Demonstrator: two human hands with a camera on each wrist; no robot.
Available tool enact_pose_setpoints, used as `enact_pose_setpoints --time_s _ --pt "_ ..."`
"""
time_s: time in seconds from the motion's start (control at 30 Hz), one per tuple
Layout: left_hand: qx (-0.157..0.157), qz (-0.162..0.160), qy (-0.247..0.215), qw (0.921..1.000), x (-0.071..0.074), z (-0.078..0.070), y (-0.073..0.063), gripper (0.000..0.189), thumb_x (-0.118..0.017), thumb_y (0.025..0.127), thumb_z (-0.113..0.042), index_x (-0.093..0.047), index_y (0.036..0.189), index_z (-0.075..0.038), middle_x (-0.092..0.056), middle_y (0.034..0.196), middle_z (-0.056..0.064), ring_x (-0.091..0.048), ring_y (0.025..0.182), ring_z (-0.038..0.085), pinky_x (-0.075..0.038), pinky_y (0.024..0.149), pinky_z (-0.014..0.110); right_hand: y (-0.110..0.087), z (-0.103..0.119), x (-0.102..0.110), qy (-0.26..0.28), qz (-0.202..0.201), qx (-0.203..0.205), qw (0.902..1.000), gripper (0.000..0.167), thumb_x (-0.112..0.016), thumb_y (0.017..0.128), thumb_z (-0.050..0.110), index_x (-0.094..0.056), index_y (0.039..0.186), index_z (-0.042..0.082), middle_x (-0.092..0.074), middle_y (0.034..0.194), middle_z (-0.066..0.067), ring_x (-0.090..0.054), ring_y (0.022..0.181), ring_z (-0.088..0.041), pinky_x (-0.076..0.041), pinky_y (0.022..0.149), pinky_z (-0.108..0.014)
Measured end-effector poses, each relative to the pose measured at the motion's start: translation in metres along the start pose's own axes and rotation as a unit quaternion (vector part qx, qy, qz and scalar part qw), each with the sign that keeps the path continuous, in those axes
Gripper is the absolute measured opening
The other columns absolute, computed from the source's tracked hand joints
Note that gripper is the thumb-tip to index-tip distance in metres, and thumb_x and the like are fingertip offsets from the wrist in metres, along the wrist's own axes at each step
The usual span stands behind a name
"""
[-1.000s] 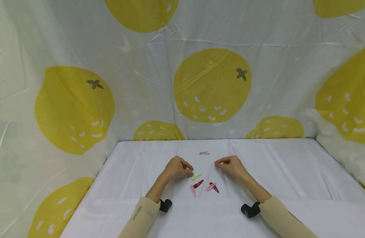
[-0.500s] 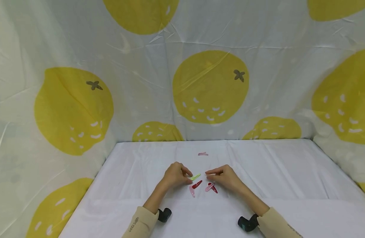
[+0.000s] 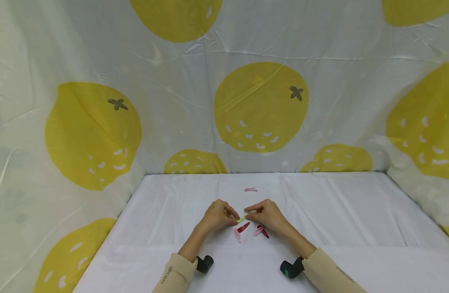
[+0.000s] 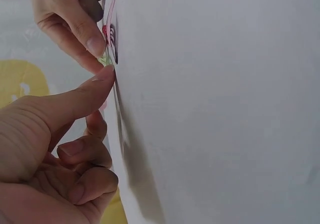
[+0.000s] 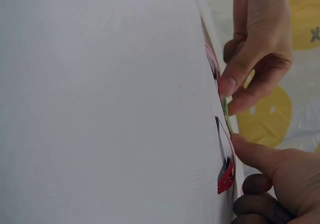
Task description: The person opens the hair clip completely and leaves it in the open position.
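Lime-green clip [image 3: 242, 218], slim & slightly bowed, is pinched at its L end btwn thumb & forefinger of the L hand [image 3: 218, 213]; the R end is met by the thumb of the R hand [image 3: 267, 212], though whether that hand is closed on it can't be told. The clip is angled w/ its R end toward the far edge & is placed a bit L of mid btwn the side edges of the white surface [image 3: 356, 211]; contact w/ the cloth can't be judged.

Nearer the person, a red clip [image 3: 243, 227] is seen w/ a pink clip [image 3: 237, 236] at its lower end, touching or nearly so. To the R of these, a pale-pink clip [image 3: 258, 231] is crossed w/ a dark-red clip [image 3: 264, 232]. Nr the far edge, a forked pink clip [image 3: 251, 189] is set apart. Lemon-printed sheeting [image 3: 188, 101] is hung behind.
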State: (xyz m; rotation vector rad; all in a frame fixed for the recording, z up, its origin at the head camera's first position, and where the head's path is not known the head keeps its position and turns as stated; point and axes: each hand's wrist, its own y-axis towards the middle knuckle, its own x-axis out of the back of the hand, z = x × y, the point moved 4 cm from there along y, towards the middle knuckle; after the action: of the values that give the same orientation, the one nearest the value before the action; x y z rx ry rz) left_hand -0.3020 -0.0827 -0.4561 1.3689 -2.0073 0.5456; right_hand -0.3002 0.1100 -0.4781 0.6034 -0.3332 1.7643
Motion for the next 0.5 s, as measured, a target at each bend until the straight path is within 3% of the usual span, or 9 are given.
enact_pose_setpoints --time_s 0.27,0.4,0.5 --pt "0.003 0.002 0.003 1.0 0.0 0.001 -0.003 0.01 -0.09 0.076 -0.006 -0.084 0.084 -0.008 -0.065 0.075 0.0 -0.052 0.067 0.009 -0.041 0.059 0.022 0.001 -0.003 -0.002 0.011 0.018 0.025 0.9995 0.006 -0.084 0.086 0.015 -0.085 0.09 0.01 -0.076 0.076 -0.003 -0.045 0.062 -0.005 -0.034 0.054 -0.018" --pt "0.003 0.004 -0.008 1.0 0.001 0.0 -0.003 0.01 -0.09 0.076 -0.006 -0.084 0.084 -0.007 -0.065 0.074 0.0 -0.053 0.065 0.01 -0.041 0.057 0.022 -0.002 -0.002 0.005 0.02 -0.001 0.02 0.9996 0.005 -0.084 0.086 0.015 -0.085 0.087 0.011 -0.079 0.084 -0.004 -0.05 0.067 -0.005 -0.038 0.057 -0.018" --pt "-0.014 -0.005 -0.013 0.9998 0.002 -0.004 -0.004 0.011 -0.09 0.076 -0.007 -0.084 0.085 -0.007 -0.064 0.073 -0.001 -0.05 0.063 0.009 -0.04 0.056 0.022 -0.005 0.0 0.012 0.028 -0.021 0.0 0.9994 0.005 -0.084 0.086 0.016 -0.084 0.085 0.011 -0.079 0.086 -0.004 -0.052 0.071 -0.007 -0.04 0.059 -0.019"
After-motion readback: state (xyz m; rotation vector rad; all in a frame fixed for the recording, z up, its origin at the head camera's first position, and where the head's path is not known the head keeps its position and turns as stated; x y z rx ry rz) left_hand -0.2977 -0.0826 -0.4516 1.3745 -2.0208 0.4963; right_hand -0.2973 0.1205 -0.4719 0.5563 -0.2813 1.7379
